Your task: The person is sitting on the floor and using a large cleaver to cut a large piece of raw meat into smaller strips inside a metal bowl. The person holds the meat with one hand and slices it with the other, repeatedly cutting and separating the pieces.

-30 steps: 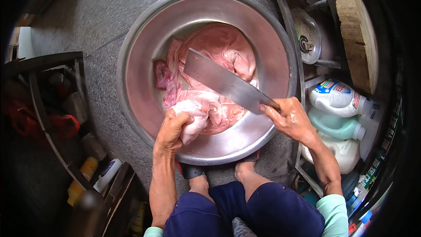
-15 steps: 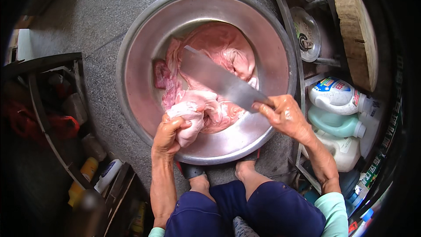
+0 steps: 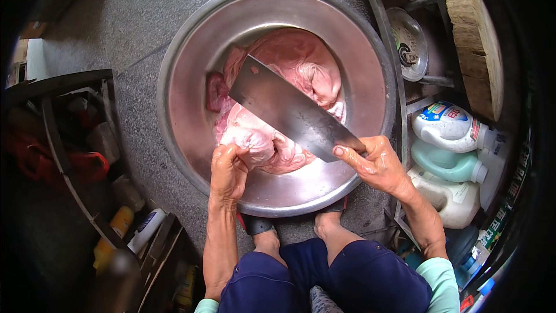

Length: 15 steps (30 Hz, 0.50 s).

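A wide metal basin point(image 3: 370, 64) stands on the floor by my feet, with pale pink raw meat that looks like offal point(image 3: 298, 49) heaped in its middle. My left hand point(image 3: 229, 171) is closed on a whitish fold of that meat at the near left side. My right hand point(image 3: 379, 162) grips a broad cleaver point(image 3: 289, 107) by its handle. The blade slants over the heap toward the far left and hides part of it. A small hole shows near the blade's far corner. A darker red piece point(image 3: 217, 93) lies at the heap's left edge.
Several plastic jugs point(image 3: 446, 159) sit on a rack to the right, below a thick wooden chopping block point(image 3: 475, 49) and a clear round dish point(image 3: 410, 43). On the left, a dark shelf frame point(image 3: 69, 162) holds bottles and a red bag point(image 3: 87, 165).
The cleaver's blade, blurred before, now appears sharp and turned flatter to view, covering more of the meat. My left hand has shifted slightly, still holding its fold.
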### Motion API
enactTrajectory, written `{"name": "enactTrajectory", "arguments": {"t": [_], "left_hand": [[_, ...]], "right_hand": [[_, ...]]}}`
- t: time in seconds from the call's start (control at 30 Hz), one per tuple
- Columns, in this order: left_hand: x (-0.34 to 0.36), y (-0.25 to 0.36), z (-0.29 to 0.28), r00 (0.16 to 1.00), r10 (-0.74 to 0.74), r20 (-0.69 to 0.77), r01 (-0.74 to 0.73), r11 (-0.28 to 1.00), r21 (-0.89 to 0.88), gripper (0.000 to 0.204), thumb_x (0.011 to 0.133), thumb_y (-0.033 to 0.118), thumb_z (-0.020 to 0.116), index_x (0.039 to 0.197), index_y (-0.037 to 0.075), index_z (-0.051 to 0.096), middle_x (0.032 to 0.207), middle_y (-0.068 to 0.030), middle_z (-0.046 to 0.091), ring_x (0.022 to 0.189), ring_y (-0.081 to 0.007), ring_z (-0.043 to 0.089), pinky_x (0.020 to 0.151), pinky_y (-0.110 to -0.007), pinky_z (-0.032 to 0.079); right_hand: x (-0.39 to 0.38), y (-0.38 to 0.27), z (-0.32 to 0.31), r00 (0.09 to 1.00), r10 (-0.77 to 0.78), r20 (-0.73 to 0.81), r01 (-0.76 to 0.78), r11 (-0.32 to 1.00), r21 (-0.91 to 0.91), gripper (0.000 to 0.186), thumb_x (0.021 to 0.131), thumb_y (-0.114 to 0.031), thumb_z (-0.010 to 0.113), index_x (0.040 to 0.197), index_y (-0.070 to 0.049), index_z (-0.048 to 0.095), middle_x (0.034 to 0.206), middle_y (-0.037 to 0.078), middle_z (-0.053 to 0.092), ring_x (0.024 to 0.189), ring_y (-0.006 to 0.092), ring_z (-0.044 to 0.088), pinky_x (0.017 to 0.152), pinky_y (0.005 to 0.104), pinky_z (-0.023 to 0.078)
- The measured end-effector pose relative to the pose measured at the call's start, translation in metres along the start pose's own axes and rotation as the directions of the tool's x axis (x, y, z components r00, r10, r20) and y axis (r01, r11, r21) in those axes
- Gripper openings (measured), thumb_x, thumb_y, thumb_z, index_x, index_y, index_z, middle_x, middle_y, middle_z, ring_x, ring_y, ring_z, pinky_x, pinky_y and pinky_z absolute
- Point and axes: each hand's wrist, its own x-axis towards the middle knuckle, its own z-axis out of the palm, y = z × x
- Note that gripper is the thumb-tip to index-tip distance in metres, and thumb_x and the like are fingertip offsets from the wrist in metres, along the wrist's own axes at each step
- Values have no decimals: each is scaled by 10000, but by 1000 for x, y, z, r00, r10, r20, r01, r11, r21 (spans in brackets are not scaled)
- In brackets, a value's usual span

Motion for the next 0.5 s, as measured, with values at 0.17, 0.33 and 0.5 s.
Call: {"name": "enactTrajectory", "arguments": {"t": [0.17,0.33,0.5], "left_hand": [[-2,-10,3,1000,10,-23,-13,990,-144,112,881,36,550,947,17,639,948,-65,671,877,-175,661,870,-380,562],[-1,-18,24,971,156,-179,-176,979,-103,96,807,-42,553,818,19,626,803,-42,633,728,-138,619,705,-310,546],[9,-25,22,943,235,-236,-244,970,-11,138,777,-64,572,848,17,658,812,-15,646,690,-111,605,680,-264,514]], "right_hand": [[-17,-16,11,993,74,90,-78,996,48,262,958,-224,705,1033,26,730,795,124,738,760,48,590,666,287,498],[-15,-8,18,995,27,95,-21,998,-58,374,949,-373,661,1031,-19,754,767,220,685,698,319,710,628,381,513],[-11,2,13,986,114,122,-112,993,-20,392,946,-361,669,1022,15,745,662,224,642,614,216,683,601,357,490]]}}
